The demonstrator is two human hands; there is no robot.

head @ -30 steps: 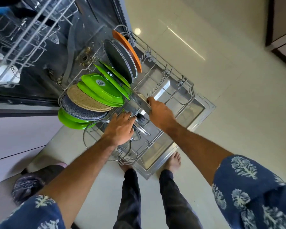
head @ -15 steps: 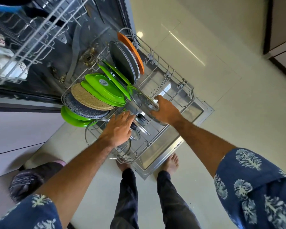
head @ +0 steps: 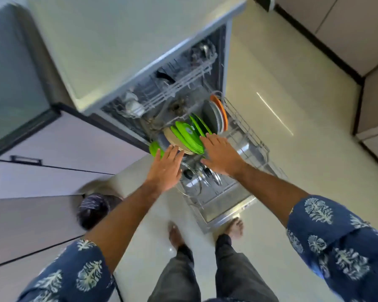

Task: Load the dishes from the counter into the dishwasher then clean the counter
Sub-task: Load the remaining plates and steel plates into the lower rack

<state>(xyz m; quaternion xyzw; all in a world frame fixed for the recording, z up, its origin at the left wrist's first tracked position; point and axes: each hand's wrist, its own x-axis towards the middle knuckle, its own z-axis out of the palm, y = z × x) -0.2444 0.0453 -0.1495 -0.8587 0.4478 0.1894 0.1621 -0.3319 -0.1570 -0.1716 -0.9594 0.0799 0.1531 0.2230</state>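
Head view: my left hand [head: 165,168] and right hand [head: 222,154] hover flat, fingers straight and spread, holding nothing, over the pulled-out lower rack [head: 247,136]. The loaded dishes lie directly beneath and ahead of them: green plates [head: 189,136] standing on edge toward the dishwasher [head: 162,83] opening, glass lids [head: 192,182] below my wrists. The rack's long axis runs from my feet into the machine. The counter [head: 118,40] lies farther ahead, above the tub; both hands sit about equally near the rack, judged ready for a push inward.

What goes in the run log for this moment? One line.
left hand: open, empty | right hand: open, empty | lower rack: pulled out, plates and lids loaded
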